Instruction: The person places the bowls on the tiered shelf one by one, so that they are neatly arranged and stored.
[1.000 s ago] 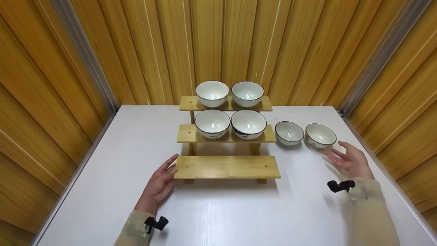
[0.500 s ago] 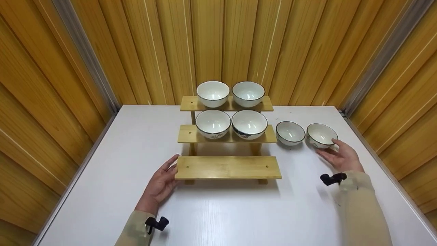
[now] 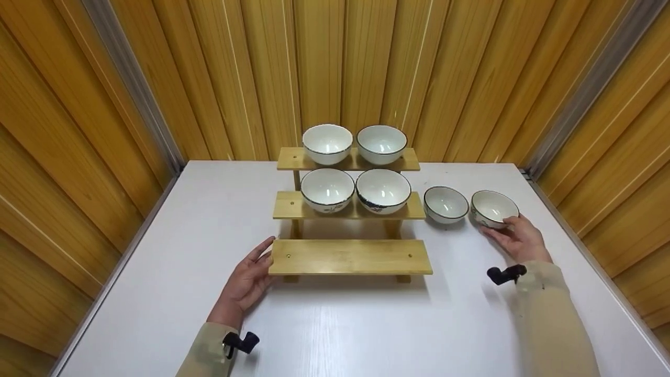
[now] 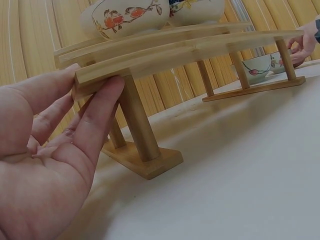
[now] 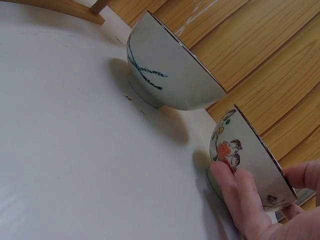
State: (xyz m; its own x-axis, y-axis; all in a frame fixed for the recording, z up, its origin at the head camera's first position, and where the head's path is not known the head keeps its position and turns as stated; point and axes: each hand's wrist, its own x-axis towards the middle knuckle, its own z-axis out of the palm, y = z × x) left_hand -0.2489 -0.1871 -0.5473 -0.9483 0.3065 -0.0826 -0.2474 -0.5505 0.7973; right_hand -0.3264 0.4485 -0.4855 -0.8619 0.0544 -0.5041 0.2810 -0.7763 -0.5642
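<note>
My right hand [image 3: 521, 241] pinches the right-hand white bowl [image 3: 493, 205], thumb at the dark rim and fingers against its outer wall. In the right wrist view, that bowl [image 5: 250, 160] shows a painted red bird. A second white bowl [image 3: 445, 203], with a green sprig visible in the right wrist view, stands just left of it on the table. My left hand [image 3: 248, 280] holds the left end of the lowest board of a three-tier wooden stand [image 3: 350, 256]. In the left wrist view, one finger [image 4: 102, 105] lies under that board beside a round leg.
Two white bowls [image 3: 327, 144] stand on the stand's top tier, and two patterned bowls [image 3: 383, 189] on its middle tier. The stand is on a white table [image 3: 335, 330]. Wood-look panels [image 3: 361, 68] enclose the back and both sides.
My right hand has moved left to the right-hand bowl and now grips its rim and side. The left hand stays at the stand; the bowls keep their places.
</note>
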